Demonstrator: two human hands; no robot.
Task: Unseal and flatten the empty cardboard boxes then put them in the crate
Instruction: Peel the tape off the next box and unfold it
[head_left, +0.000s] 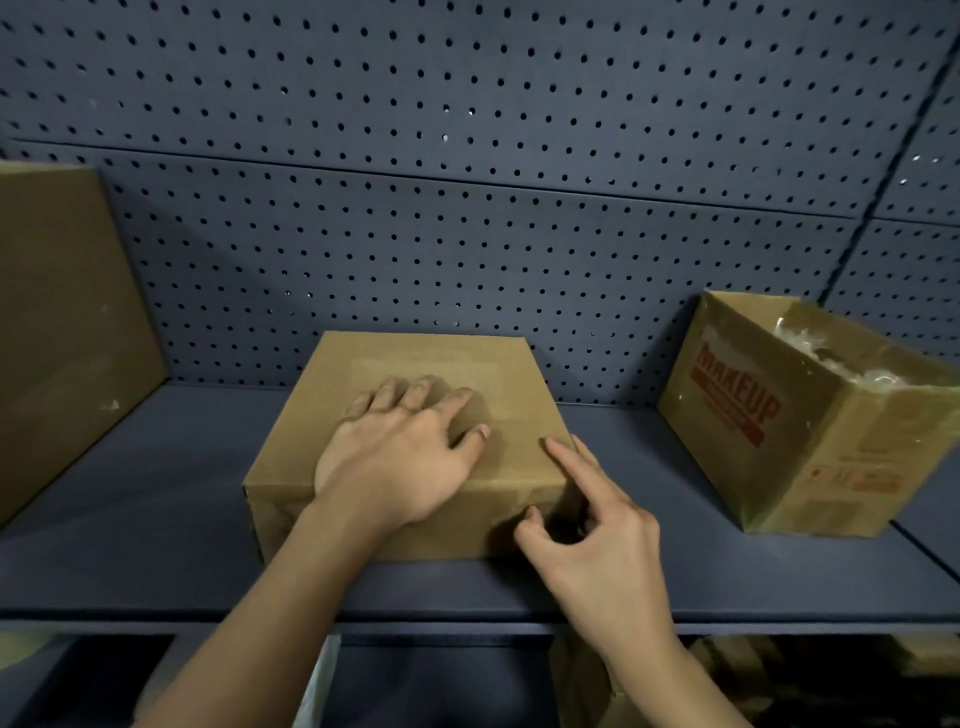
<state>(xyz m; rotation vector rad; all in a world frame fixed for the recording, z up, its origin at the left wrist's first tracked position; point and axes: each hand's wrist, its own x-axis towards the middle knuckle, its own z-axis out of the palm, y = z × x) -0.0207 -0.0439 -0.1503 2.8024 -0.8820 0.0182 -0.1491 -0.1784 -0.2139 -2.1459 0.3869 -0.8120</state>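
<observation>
A sealed plain cardboard box (457, 364) sits in the middle of a dark blue shelf (156, 519). My left hand (400, 447) lies flat on the box's top with its fingers spread. My right hand (597, 525) is at the box's near right corner. Its index finger is stretched out onto the top edge and its thumb touches the front face, while the other fingers are curled under. Clear tape runs faintly along the top. No crate is in view.
A tall plain box (67, 332) stands at the shelf's left end. A tilted box printed "MAKEUP" (779, 431), open on top with plastic wrap inside, sits at the right. A blue pegboard wall (467, 156) backs the shelf. Cardboard (587, 680) shows on the level below.
</observation>
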